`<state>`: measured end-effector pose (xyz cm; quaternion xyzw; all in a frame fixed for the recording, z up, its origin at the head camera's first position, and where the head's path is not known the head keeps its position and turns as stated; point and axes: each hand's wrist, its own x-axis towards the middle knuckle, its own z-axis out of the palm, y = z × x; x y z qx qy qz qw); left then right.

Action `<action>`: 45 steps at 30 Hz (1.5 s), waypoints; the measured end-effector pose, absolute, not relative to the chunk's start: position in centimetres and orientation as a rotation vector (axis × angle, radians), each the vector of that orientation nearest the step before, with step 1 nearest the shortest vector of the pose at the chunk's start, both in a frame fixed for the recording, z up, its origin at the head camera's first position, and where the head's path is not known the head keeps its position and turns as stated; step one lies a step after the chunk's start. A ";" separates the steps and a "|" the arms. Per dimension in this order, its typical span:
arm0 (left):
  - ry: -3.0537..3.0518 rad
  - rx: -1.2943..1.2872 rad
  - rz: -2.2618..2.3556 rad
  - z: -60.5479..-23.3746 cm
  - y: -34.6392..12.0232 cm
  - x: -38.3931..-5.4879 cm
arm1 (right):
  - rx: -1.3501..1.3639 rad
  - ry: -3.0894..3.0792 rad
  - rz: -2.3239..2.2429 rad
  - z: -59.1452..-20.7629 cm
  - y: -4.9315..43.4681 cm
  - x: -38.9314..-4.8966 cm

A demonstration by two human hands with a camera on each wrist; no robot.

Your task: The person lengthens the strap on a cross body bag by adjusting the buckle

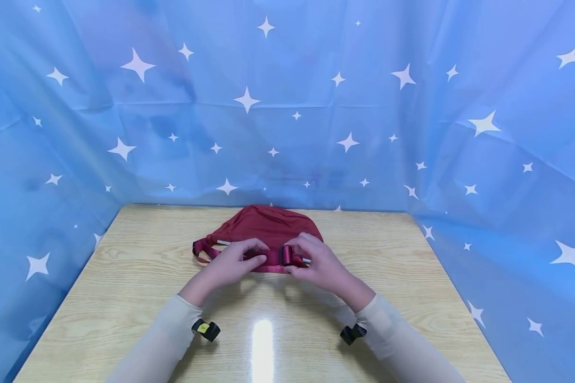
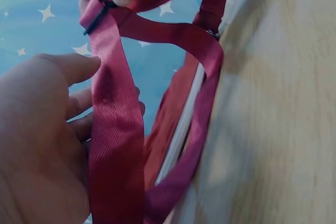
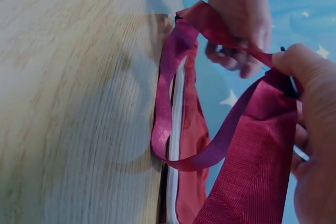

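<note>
A dark red waist bag [image 1: 268,226] lies on the table with its zipper edge toward me. Its strap [image 2: 115,135] is raised in front of it in loops. My right hand [image 1: 318,263] pinches the strap at a black slider buckle [image 1: 285,255], thumb on the near side in the right wrist view. To the left of the buckle, my left hand [image 1: 235,260] holds the webbing loosely, with its thumb at one edge and fingertips showing behind it in the left wrist view. Part of the bag's front is hidden behind both hands and the strap.
The wooden table [image 1: 139,276] ends at a blue star-printed curtain [image 1: 297,64] behind and at both sides. Black wrist devices sit at the left sleeve [image 1: 172,324] and right sleeve [image 1: 388,324]. A further black strap fitting [image 1: 195,248] lies at the bag's left end.
</note>
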<state>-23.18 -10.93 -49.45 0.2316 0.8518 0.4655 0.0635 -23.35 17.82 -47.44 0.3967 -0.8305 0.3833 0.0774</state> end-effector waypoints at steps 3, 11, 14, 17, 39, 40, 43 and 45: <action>2.564 0.707 1.405 -49.6 -11.1 -23.2 | 1.183 -2.494 1.167 -47.3 17.9 -23.3; 2.423 0.760 1.553 -49.0 -10.2 -23.2 | 1.233 -2.465 1.137 -47.5 17.9 -23.4; 2.393 0.808 1.563 -48.7 -9.5 -23.3 | 1.257 -2.446 1.126 -47.6 17.8 -23.4; 2.409 0.843 1.544 -48.5 -9.1 -23.3 | 1.268 -2.432 1.127 -47.6 17.7 -23.4; 2.577 0.776 1.383 -49.0 -12.0 -23.0 | 1.194 -2.495 1.313 -46.8 18.0 -22.6; 2.571 0.788 1.396 -48.9 -12.0 -23.0 | 1.196 -2.492 1.327 -46.8 18.1 -22.6; 2.549 0.829 1.425 -48.7 -11.6 -23.0 | 1.193 -2.500 1.350 -46.7 18.0 -22.5; 2.530 0.846 1.443 -48.5 -11.3 -23.0 | 1.196 -2.503 1.342 -46.6 17.9 -22.5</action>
